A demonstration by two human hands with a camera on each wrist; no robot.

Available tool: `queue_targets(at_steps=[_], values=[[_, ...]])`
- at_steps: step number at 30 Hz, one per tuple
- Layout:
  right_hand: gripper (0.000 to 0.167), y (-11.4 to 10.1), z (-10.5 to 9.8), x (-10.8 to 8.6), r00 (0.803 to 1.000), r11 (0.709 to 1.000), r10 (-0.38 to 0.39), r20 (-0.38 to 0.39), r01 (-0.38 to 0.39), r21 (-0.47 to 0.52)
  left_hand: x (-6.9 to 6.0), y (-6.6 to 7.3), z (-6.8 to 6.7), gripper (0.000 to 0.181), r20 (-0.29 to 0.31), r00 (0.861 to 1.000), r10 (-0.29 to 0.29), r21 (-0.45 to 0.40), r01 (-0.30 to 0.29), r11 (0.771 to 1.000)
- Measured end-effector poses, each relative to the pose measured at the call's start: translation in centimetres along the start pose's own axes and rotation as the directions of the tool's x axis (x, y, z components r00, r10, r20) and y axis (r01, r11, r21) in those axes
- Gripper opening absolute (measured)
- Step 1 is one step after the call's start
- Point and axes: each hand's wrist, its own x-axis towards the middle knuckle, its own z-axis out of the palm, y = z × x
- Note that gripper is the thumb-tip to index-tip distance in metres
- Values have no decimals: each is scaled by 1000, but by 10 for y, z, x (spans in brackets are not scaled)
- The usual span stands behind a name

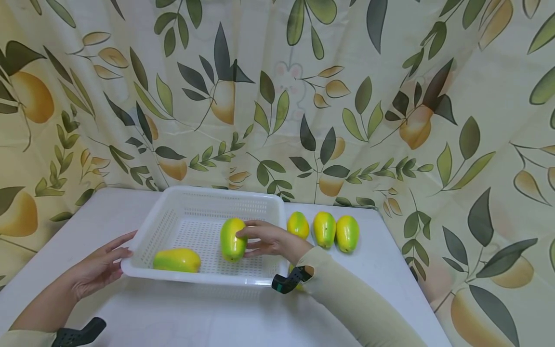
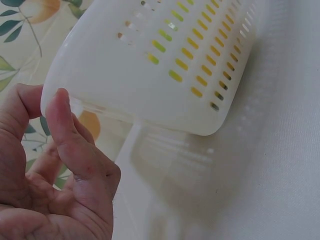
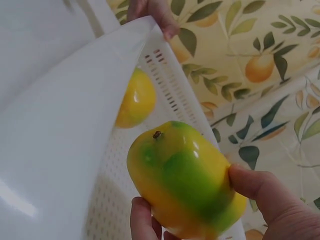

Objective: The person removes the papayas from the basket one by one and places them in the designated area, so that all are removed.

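A white plastic basket (image 1: pixel 151 212) with slotted walls stands on the table. My left hand (image 1: pixel 100 264) pinches its left rim between thumb and fingers, plain in the left wrist view, where the basket wall (image 2: pixel 115 70) fills the top. Over the basket's inside, my right hand (image 1: pixel 270 240) grips a yellow-green mango (image 1: pixel 232 239) between thumb and fingers. In the right wrist view this mango (image 3: pixel 185 175) shows its stem end. Another mango (image 1: pixel 177 260) lies on its side at the basket's front left.
Right of the basket, three mangoes stand side by side: one (image 1: pixel 297 224) partly behind my right hand, a middle one (image 1: pixel 324 229) and a right one (image 1: pixel 347 233). A bit of yellow-green shows under my right wrist. A fruit-patterned curtain (image 1: pixel 269 159) hangs behind the white table (image 1: pixel 208 313).
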Motion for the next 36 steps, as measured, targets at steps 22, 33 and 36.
queue_targets(at_steps=[22,33,36], values=[[68,-10,-9,-27,1000,999,-3,-30,1,-49,0,3,3,42,-39,999,-1,12,1,1000],[69,-11,-16,-49,1000,995,-15,-15,13,-99,1,1,2,42,-56,998,-7,20,8,1000],[70,-10,-17,-56,1000,994,-22,-8,21,-108,0,1,2,42,-55,998,-5,18,6,1000]])
